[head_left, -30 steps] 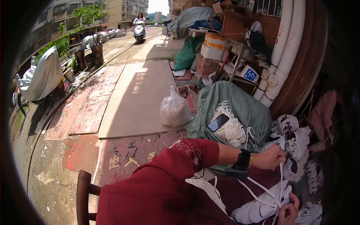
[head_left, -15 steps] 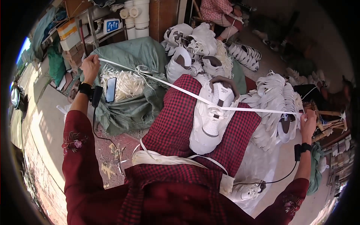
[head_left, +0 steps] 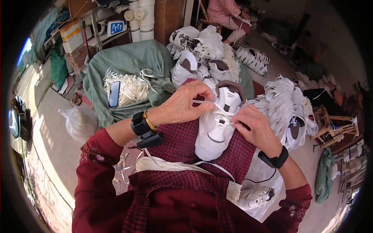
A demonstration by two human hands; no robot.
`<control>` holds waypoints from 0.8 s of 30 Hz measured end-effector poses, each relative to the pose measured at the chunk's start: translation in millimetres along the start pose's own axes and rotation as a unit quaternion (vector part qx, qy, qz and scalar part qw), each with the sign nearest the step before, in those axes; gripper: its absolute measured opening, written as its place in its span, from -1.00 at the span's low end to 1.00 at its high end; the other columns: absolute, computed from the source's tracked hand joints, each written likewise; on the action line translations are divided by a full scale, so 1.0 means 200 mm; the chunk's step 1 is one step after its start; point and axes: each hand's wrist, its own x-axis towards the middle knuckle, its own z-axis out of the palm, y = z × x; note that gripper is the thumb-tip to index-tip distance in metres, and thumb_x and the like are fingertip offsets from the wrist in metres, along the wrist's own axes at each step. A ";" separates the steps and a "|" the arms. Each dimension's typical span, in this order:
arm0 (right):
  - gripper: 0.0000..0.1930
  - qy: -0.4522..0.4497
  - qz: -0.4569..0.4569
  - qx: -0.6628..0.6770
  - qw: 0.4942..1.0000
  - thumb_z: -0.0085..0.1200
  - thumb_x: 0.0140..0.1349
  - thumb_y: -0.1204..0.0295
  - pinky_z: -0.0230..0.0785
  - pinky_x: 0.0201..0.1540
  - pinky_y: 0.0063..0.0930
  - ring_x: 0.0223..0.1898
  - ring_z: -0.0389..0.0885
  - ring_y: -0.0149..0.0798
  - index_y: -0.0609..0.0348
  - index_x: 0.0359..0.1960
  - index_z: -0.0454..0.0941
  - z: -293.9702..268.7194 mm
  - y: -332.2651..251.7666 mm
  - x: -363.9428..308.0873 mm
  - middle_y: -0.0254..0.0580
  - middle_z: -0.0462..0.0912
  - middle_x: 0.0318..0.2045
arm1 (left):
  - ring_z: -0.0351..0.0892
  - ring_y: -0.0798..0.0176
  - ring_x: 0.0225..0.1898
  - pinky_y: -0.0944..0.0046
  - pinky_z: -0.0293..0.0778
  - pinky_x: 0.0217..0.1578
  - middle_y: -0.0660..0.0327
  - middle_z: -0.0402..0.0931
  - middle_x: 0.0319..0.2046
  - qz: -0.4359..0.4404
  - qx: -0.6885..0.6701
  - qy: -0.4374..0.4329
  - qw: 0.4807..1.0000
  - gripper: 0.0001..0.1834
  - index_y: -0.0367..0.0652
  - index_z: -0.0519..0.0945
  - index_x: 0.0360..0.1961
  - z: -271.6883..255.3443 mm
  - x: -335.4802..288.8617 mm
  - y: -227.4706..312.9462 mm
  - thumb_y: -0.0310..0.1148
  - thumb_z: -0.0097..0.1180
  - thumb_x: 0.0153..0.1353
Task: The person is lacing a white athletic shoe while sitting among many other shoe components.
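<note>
A white shoe upper (head_left: pixel 213 136) with a dark collar lies on my lap, over the red-and-black checked apron (head_left: pixel 180 141). A white shoelace (head_left: pixel 202 101) runs through its lower eyelets. To the left of the tongue, my left hand (head_left: pixel 190 101) pinches one part of that lace between thumb and forefinger. My right hand (head_left: pixel 254 122) closes on the lace at the shoe's right side, close against the eyelets. Both wrists wear black bands. More white laces (head_left: pixel 167 164) lie in a bundle across my waist.
On a green sack (head_left: pixel 155 54) at the left rest a heap of white laces (head_left: pixel 126 93) and a phone (head_left: pixel 114 94). White shoe uppers are piled ahead (head_left: pixel 184 66) and at the right (head_left: pixel 278 97). Another person (head_left: pixel 229 17) sits at the back.
Both hands have come in from far out at the sides, where they held the lace stretched wide, to the shoe's eyelets. The shoe has stayed on my lap.
</note>
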 end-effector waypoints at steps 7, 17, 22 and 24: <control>-0.85 -0.147 0.031 0.091 0.984 0.34 0.08 0.54 0.44 -0.10 -0.22 -0.18 0.58 -0.03 0.20 -0.31 0.64 -0.06 -0.04 0.01 -0.16 0.58 -0.32 | 0.52 0.12 -0.07 0.18 0.46 0.01 0.14 0.46 -0.15 0.053 0.035 -0.005 0.998 -0.66 -0.21 0.54 -0.12 0.06 0.04 -0.05 -0.44 0.36 0.10; -0.82 0.022 0.008 -0.015 1.000 0.15 0.05 0.65 0.45 -0.34 -0.17 -0.40 0.58 -0.03 0.18 -0.29 0.56 0.02 -0.09 0.01 -0.15 0.52 -0.40 | 0.50 0.11 -0.09 0.17 0.44 -0.01 0.15 0.45 -0.19 0.040 0.025 0.000 0.999 -0.71 -0.20 0.53 -0.18 0.07 0.04 -0.08 -0.51 0.29 0.05; -0.70 0.055 0.060 -0.017 0.997 0.07 0.00 0.69 0.37 -0.45 -0.28 -0.56 0.46 -0.14 0.17 -0.18 0.55 0.02 -0.07 0.02 -0.20 0.42 -0.46 | 0.48 0.10 -0.12 0.16 0.40 -0.05 0.16 0.45 -0.24 0.047 0.048 -0.004 0.998 -0.74 -0.19 0.51 -0.24 0.08 0.04 -0.10 -0.49 0.31 0.04; -0.66 0.001 0.150 0.053 0.987 0.06 0.00 0.70 0.33 -0.47 -0.36 -0.58 0.39 -0.24 0.19 -0.13 0.55 -0.01 -0.08 0.00 -0.24 0.38 -0.47 | 0.48 0.10 -0.12 0.16 0.39 -0.04 0.16 0.44 -0.25 0.053 0.035 0.002 0.998 -0.74 -0.19 0.51 -0.26 0.08 0.04 -0.11 -0.48 0.31 0.03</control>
